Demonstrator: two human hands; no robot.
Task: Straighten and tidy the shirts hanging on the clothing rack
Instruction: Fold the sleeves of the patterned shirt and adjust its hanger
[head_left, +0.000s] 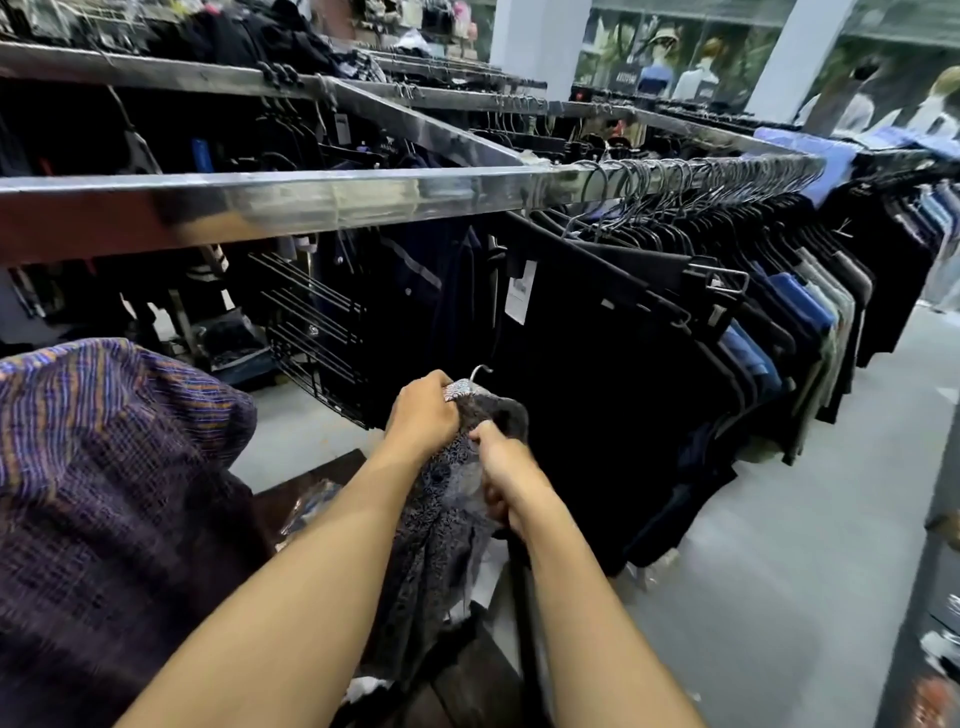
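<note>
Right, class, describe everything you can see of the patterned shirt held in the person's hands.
The patterned shirt is dark grey with a fine pale print, thin and rumpled. It sits on a hanger whose metal hook pokes up. The left hand grips its collar end, the right hand pinches its front. It hangs below the rail.

Glossy metal rail (311, 200); patterned cloth shirt (441, 519).
</note>
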